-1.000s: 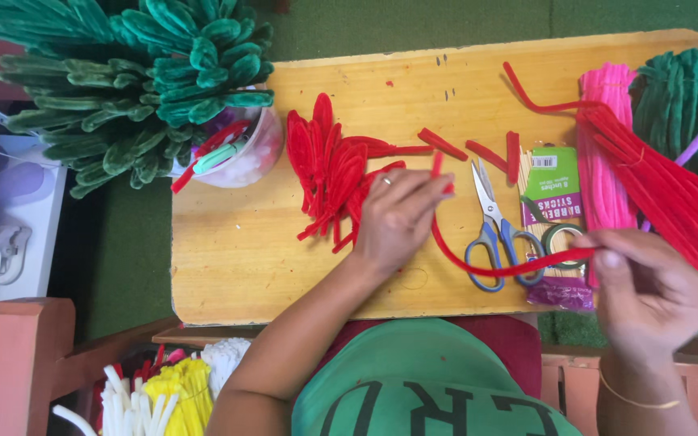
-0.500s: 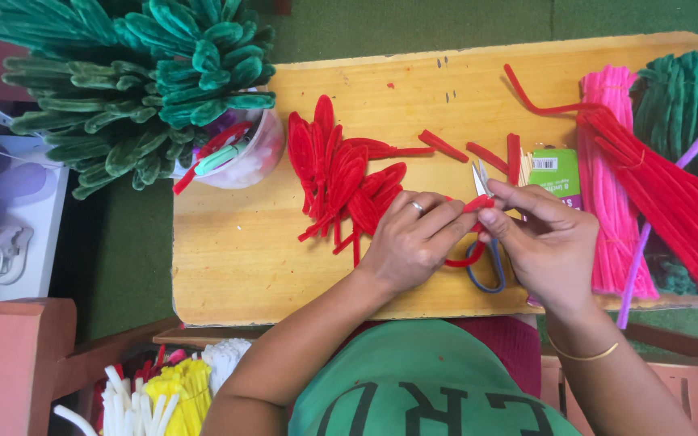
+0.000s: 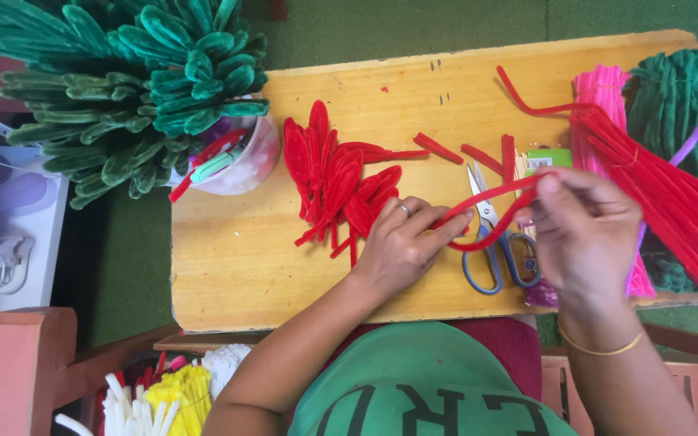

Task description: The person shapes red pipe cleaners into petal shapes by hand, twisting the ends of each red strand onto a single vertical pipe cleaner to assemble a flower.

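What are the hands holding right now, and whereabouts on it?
Both hold one bent red pipe cleaner: the left hand pinches its left end, the right hand grips its right end, above the scissors.

Left hand (image 3: 404, 242) lies palm down, fingers stretched rightward; right hand (image 3: 587, 230) is raised, fingertips pinched together, wrist bent.

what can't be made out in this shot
Head view only:
- Scissors: one handle loop sits under the right hand.
- Red pipe cleaner: its ends are buried in the fingers of both hands; left hand.
- Red bundle: cut off by the right edge.
- Cup: contents hidden by green loops.
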